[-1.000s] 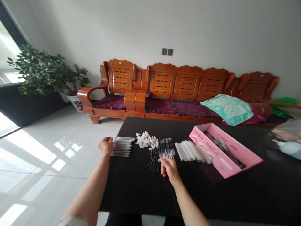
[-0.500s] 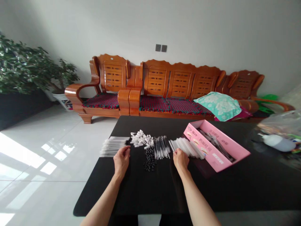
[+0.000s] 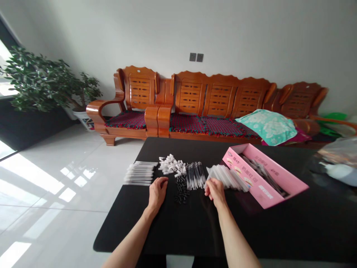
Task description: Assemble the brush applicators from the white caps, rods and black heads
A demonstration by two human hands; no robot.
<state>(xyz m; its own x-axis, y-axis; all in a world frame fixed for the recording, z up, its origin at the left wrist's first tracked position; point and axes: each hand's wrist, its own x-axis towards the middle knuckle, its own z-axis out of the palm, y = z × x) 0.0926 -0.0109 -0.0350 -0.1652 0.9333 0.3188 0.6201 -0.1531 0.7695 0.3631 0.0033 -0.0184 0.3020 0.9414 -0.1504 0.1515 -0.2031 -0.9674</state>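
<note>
Pens (image 3: 141, 174) lay side by side at the left edge of the black table (image 3: 189, 227), seen from my head camera. My left hand (image 3: 158, 193) was just beside their near end, over the table, with its fingers curled; I could not tell whether anything was pinched in it. To its right sat a loose heap of black plugs (image 3: 182, 189), and behind them a pile of white caps (image 3: 171, 164). Next came a row of dark-tipped refills (image 3: 195, 176), set upright to my view.

My right hand (image 3: 216, 191) was at the near left end of the clear tubes (image 3: 230, 178), its fingers bent inward. The view was poor there, so whether they gripped a tube I could not say. The tubes slanted toward a pink box (image 3: 249, 181) with dark sticks (image 3: 263, 173) inside, standing just beside them.

Farther right, a plastic bag (image 3: 340, 150) rested on the table. Beyond the table stood a wooden bench (image 3: 186, 93) with a pale green pillow (image 3: 269, 126) on it.
</note>
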